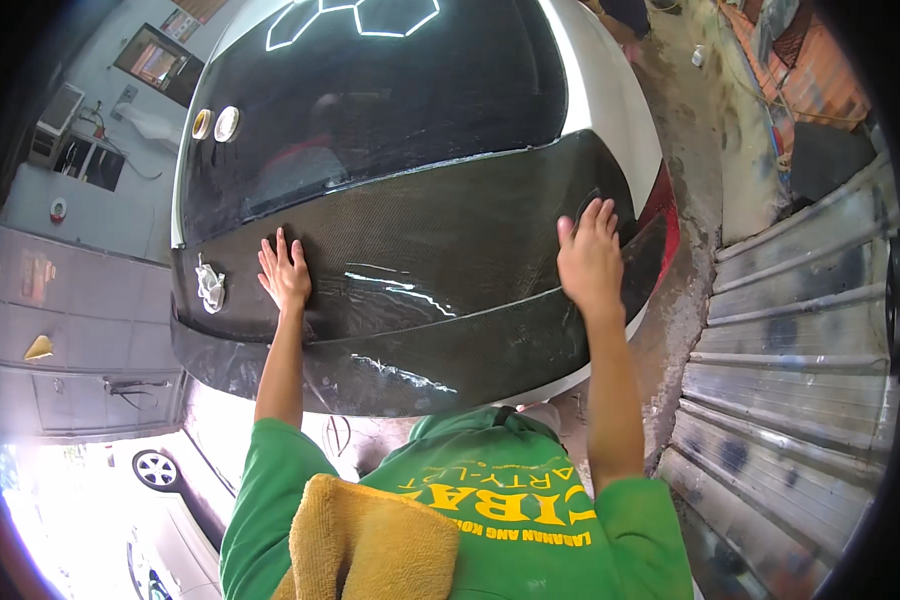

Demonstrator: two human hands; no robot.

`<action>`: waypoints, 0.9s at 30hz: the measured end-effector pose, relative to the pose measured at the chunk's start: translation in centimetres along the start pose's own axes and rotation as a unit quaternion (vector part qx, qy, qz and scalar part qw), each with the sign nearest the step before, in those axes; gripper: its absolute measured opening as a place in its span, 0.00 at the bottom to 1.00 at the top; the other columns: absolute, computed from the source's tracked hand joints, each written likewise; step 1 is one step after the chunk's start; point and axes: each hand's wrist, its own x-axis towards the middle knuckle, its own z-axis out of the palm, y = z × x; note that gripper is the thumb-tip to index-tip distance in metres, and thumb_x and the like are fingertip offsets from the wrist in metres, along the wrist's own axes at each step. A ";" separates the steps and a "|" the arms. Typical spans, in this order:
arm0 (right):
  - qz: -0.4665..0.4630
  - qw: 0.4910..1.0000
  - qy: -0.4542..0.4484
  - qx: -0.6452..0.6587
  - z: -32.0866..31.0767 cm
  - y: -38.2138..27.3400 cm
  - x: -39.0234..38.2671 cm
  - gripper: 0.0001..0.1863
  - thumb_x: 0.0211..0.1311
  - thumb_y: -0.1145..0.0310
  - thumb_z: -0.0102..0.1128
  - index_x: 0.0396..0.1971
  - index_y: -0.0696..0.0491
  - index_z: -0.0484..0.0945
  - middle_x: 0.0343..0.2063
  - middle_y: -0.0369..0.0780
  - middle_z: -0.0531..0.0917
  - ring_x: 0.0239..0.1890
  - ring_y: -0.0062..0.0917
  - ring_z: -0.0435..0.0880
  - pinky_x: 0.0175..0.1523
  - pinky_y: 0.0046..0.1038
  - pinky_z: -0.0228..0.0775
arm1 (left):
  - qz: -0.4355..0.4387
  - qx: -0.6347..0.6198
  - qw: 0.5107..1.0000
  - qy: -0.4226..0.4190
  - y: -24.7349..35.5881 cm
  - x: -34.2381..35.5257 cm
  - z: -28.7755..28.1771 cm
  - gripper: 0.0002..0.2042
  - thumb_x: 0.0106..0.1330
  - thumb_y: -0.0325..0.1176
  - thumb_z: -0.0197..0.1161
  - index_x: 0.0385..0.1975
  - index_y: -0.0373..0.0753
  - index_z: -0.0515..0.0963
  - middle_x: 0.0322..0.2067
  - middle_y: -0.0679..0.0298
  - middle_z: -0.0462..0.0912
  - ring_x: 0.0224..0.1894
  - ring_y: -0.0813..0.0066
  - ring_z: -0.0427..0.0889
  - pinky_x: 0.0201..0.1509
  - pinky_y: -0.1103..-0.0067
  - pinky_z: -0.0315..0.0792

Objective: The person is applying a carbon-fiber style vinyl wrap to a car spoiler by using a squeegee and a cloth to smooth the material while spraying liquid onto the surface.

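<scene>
The rear panel of a white car (616, 95) bears a dark, fine-woven, carbon-look surface (425, 230) below the back window. On its left part lies my left hand (285, 275), palm down, fingers spread. My right hand (590, 260) rests at the right end of the same panel, fingers stretched out and close together, thumb apart. By its fingertips shows the edge of a small dark piece (592, 194); whether it lies under the hand cannot be told. A lower dark strip (490, 355) with the same weave runs along the panel's near edge.
Two tape rolls (227, 124) cling to the back window's left side. A crumpled white piece (210, 285) sits left of my left hand. A yellow towel (370, 540) hangs over my front. Corrugated metal sheeting (790, 350) flanks the right; grey cabinets (70, 310) stand left.
</scene>
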 end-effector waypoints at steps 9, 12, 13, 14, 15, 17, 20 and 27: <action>-0.051 0.996 0.039 -0.054 -0.2 1.2 4.5 0.35 0.74 0.50 0.41 0.68 0.64 0.58 0.72 0.54 0.55 0.71 0.51 0.59 0.70 0.54 0.52 | 0.032 0.022 0.998 0.041 0.6 0.5 0.6 0.27 0.73 0.58 0.45 0.71 0.61 0.60 0.73 0.59 0.55 0.75 0.56 0.52 0.73 0.50 0.49; -0.084 0.989 -0.003 -0.119 0.0 -2.6 -1.9 0.38 0.69 0.49 0.50 0.70 0.60 0.58 0.73 0.49 0.56 0.72 0.48 0.58 0.69 0.59 0.50 | 0.014 0.023 0.999 0.047 -1.8 0.2 1.0 0.27 0.73 0.59 0.44 0.71 0.62 0.60 0.74 0.60 0.54 0.76 0.57 0.51 0.74 0.50 0.47; -0.081 0.989 0.018 -0.125 -0.2 -2.5 -0.7 0.38 0.70 0.49 0.49 0.70 0.60 0.59 0.73 0.48 0.56 0.72 0.46 0.58 0.69 0.59 0.50 | 0.016 0.012 0.999 0.046 -1.6 0.3 1.0 0.28 0.73 0.59 0.44 0.71 0.63 0.60 0.74 0.60 0.54 0.76 0.57 0.51 0.74 0.50 0.46; -0.076 0.988 0.039 -0.130 -0.4 -2.1 1.4 0.37 0.70 0.49 0.49 0.69 0.60 0.59 0.73 0.47 0.57 0.73 0.45 0.58 0.70 0.59 0.49 | 0.019 0.003 0.999 0.045 -1.0 0.4 0.9 0.28 0.73 0.59 0.43 0.71 0.63 0.60 0.74 0.60 0.53 0.76 0.57 0.50 0.74 0.50 0.45; -0.063 0.991 0.039 -0.114 -0.8 -1.3 4.0 0.37 0.70 0.49 0.48 0.69 0.60 0.59 0.73 0.47 0.57 0.73 0.43 0.57 0.70 0.60 0.49 | 0.024 -0.002 0.999 0.038 -0.3 0.6 0.9 0.28 0.73 0.60 0.43 0.71 0.62 0.60 0.74 0.60 0.53 0.76 0.58 0.49 0.74 0.50 0.44; -0.048 0.992 0.047 -0.104 -1.5 -0.1 8.0 0.37 0.71 0.49 0.46 0.70 0.60 0.58 0.73 0.46 0.56 0.74 0.39 0.56 0.70 0.60 0.46 | 0.037 -0.008 0.998 0.041 0.4 1.2 0.9 0.28 0.73 0.60 0.42 0.72 0.64 0.59 0.75 0.61 0.52 0.76 0.57 0.49 0.74 0.50 0.44; -0.117 0.979 0.076 -0.148 0.7 -0.3 3.9 0.38 0.70 0.48 0.48 0.70 0.59 0.57 0.73 0.45 0.56 0.74 0.39 0.55 0.70 0.61 0.45 | 0.024 0.001 0.999 0.037 -0.5 0.8 1.2 0.28 0.73 0.61 0.42 0.72 0.64 0.58 0.75 0.61 0.52 0.76 0.57 0.49 0.74 0.49 0.44; -0.046 0.984 0.054 -0.161 -1.2 -0.9 9.1 0.35 0.73 0.48 0.42 0.70 0.57 0.58 0.74 0.44 0.55 0.74 0.37 0.56 0.71 0.59 0.46 | 0.040 -0.012 0.998 0.036 1.2 1.1 1.1 0.28 0.73 0.60 0.42 0.72 0.64 0.59 0.75 0.61 0.52 0.77 0.58 0.48 0.74 0.49 0.43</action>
